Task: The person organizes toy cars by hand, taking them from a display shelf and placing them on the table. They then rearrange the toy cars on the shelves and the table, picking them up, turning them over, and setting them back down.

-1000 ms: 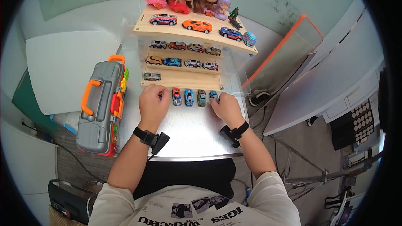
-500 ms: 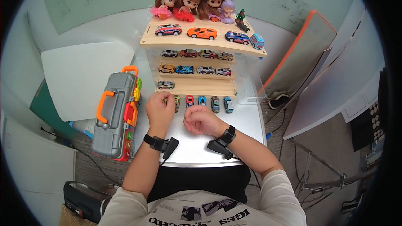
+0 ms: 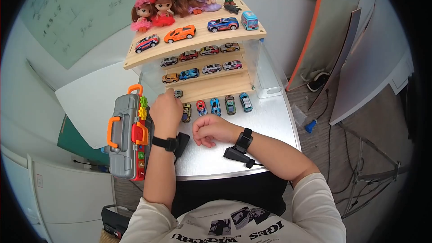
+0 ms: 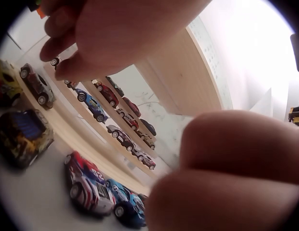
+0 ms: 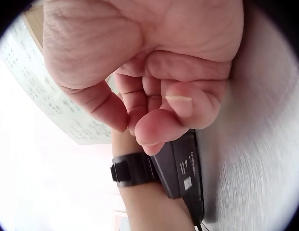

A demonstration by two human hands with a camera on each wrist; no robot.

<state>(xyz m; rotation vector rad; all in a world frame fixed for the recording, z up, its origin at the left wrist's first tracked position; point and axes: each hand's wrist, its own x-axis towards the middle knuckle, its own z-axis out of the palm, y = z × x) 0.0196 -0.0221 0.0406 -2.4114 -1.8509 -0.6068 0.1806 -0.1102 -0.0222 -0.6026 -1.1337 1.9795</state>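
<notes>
In the head view, my left hand (image 3: 165, 113) hovers beside the left end of a row of toy cars on the metal table. Its fingers are loosely bent, close to a silver toy car (image 3: 178, 93) on the lowest shelf. The left wrist view shows a yellow toy car (image 4: 6, 86) near those fingers and no car between them. A yellow-and-black toy car (image 3: 186, 113) stands just right of the hand, followed by a red one (image 3: 201, 108) and others. My right hand (image 3: 213, 130) rests low in front of the row, fingers loosely curled and holding nothing.
A wooden display rack (image 3: 211, 89) rises behind the row, with toy cars on its shelves. Dolls and larger cars, including an orange car (image 3: 180, 33), stand on top. A grey toy toolbox (image 3: 125, 153) with orange handles borders the left side.
My right hand has let go of the blue car at the row's right end and moved left. My left hand has shifted slightly, uncovering the yellow-and-black car. The head view has turned.
</notes>
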